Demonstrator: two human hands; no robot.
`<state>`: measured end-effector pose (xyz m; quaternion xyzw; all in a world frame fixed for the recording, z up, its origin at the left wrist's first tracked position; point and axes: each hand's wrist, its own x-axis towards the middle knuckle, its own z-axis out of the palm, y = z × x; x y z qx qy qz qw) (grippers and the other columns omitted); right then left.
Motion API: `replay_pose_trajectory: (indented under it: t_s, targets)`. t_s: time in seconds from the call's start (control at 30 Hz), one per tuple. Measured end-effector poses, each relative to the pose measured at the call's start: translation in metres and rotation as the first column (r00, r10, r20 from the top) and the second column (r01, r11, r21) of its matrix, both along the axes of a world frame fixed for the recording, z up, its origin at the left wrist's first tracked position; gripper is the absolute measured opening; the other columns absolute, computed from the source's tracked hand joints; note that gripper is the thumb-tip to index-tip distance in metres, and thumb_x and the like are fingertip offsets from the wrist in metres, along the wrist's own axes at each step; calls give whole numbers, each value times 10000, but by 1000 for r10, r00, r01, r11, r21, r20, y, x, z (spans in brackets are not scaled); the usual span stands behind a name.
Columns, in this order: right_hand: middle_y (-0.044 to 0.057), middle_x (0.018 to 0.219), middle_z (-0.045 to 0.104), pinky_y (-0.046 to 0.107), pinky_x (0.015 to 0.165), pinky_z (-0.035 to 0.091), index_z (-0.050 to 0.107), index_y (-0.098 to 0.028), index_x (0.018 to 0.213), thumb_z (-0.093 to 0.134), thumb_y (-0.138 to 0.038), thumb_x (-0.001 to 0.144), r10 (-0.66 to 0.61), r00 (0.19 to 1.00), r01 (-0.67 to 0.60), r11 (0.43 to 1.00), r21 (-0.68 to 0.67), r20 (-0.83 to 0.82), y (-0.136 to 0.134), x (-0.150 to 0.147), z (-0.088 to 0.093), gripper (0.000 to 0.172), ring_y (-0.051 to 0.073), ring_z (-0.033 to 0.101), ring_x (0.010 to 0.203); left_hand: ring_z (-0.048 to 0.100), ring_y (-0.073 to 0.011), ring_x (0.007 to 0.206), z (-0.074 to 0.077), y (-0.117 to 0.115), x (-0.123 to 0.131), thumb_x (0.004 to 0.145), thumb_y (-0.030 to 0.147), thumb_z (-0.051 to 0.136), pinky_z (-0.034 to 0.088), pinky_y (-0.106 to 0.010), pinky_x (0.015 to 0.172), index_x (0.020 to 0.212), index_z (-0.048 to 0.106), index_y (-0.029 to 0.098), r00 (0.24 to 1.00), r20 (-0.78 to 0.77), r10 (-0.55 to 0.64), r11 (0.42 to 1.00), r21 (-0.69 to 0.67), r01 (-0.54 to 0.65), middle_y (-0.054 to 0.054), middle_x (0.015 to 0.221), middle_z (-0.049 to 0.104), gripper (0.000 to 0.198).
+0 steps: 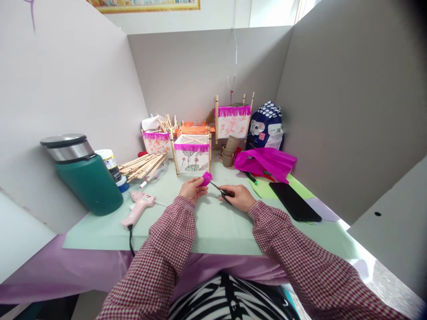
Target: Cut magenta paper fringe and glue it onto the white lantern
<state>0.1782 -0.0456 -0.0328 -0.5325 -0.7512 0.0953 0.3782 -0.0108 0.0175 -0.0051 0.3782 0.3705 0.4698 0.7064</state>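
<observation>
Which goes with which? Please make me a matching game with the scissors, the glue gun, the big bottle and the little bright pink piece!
Things:
1. scissors
2. glue gun
3. big bottle
4. little bright pink piece

Matches:
A. green, with a dark lid
B. held in the left hand
C. held in the right hand
D. pale pink, with a black cord

Right pairs: 1-C, 2-D, 3-A, 4-B
</observation>
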Motion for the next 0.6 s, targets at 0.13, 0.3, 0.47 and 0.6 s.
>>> replay_pose_trajectory:
  t_s: [0.13,0.3,0.47,0.6]
  targets:
    - [17,829,717,240,671,456,675,-208,1060,633,-324,737,-11,1000,11,1000,-5,22,0,1,1,346,144,629,686,604,-117,480,0,1,0,709,149,690,502,-220,454,798,558,120,1000,-2,5,1000,1,-5,-32,642,639,162]
    - [19,907,718,250,706,459,681,-238,1043,627,-296,739,-56,994,53,998,37,89,1,4,1,313,156,648,754,596,-110,468,1,-1,1,719,146,674,502,-222,450,818,557,114,999,5,52,999,1,-52,-39,661,646,157]
    - [26,926,717,277,724,463,678,-245,1042,641,-336,742,-176,977,162,980,111,123,3,8,1,315,176,655,770,568,-115,426,0,0,1,740,156,645,470,-224,408,935,554,102,976,-158,147,989,57,-140,-40,636,622,221]
    - [22,948,714,286,748,469,669,-252,1049,632,-325,754,-218,970,203,970,133,107,3,9,2,306,185,660,807,572,-98,473,0,1,-2,720,123,651,450,-205,446,1034,540,177,940,-180,291,955,108,-275,-23,779,630,337]
